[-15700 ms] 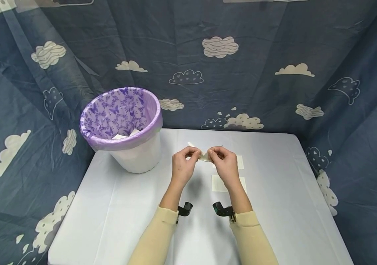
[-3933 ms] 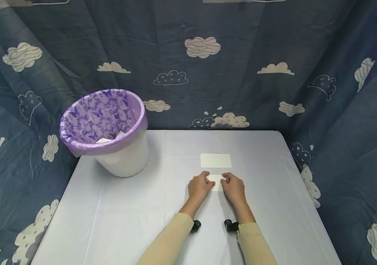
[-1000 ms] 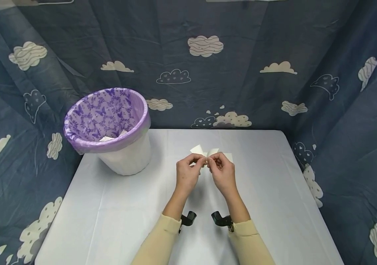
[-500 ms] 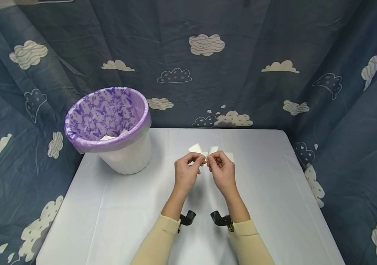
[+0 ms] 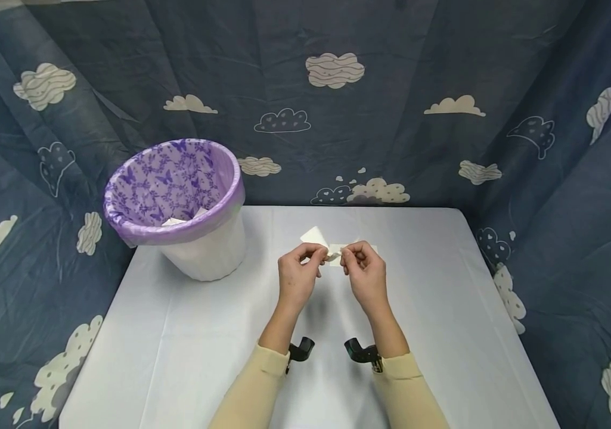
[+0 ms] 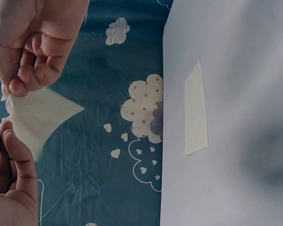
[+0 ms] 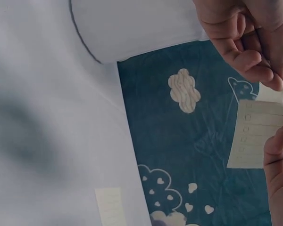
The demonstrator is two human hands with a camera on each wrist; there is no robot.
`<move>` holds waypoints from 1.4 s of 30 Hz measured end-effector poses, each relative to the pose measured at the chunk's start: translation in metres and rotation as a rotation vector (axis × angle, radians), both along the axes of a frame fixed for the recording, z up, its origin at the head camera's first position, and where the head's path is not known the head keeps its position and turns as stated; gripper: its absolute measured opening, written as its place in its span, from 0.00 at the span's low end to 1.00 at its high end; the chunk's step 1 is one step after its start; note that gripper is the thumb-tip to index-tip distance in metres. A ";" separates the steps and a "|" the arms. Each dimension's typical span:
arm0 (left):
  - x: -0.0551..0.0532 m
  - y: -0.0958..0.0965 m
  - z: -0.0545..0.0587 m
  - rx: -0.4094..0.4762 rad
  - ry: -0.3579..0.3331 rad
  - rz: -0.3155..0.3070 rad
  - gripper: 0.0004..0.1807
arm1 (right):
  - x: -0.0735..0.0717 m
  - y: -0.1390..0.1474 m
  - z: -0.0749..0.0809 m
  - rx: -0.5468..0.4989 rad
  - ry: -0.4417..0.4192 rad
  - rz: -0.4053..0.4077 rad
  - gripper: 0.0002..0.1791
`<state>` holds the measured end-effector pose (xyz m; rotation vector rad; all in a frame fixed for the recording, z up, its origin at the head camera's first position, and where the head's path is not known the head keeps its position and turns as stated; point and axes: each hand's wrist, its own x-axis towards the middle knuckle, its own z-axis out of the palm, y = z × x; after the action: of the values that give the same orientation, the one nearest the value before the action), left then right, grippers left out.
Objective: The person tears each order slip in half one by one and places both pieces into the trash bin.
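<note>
My left hand (image 5: 298,274) and right hand (image 5: 365,274) each pinch part of a small cream paper slip (image 5: 313,235) between thumb and fingertips. They hold it above the far half of the white table, a short gap apart. One flap sticks up past the left hand. In the right wrist view, the slip (image 7: 252,136) shows printed lines and a row of small boxes, with a separate-looking flap at the other hand's fingers. Curved paper (image 6: 45,115) spans the hands in the left wrist view. Whether it is torn through, I cannot tell. A second slip (image 5: 337,263) lies flat behind the hands.
A white bin (image 5: 211,256) with a purple butterfly-print liner (image 5: 176,179) stands at the table's back left, several white paper pieces (image 5: 173,221) inside. Dark blue cloud-print curtains (image 5: 391,137) hang close around the table (image 5: 444,286).
Since 3.9 s ago, both hands have lifted the nearer slip off the table and carried it forward. In the last half second they have drawn slightly apart, and the right flap has dropped.
</note>
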<state>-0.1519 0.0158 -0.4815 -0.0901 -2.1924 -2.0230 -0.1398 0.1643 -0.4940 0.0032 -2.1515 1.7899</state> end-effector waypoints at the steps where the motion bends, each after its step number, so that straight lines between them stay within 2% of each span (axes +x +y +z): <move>1: 0.000 0.000 0.000 -0.002 0.000 0.003 0.06 | 0.000 0.001 0.000 -0.003 0.000 -0.002 0.06; 9: -0.003 -0.002 0.000 -0.013 0.011 0.015 0.07 | -0.001 0.004 -0.001 -0.003 -0.012 -0.014 0.05; 17: -0.005 -0.006 -0.002 0.001 0.022 0.033 0.07 | 0.000 0.008 0.001 -0.050 -0.031 -0.035 0.06; 29: -0.009 -0.014 -0.010 0.045 0.008 0.078 0.06 | 0.001 0.013 -0.002 -0.066 -0.047 -0.050 0.06; 42: -0.011 -0.020 -0.014 0.044 -0.001 0.103 0.05 | 0.002 0.016 -0.006 -0.098 -0.048 -0.045 0.06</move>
<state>-0.1630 -0.0043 -0.4951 0.0286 -2.1055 -2.0145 -0.1375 0.1802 -0.4999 -0.1122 -2.0767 1.8860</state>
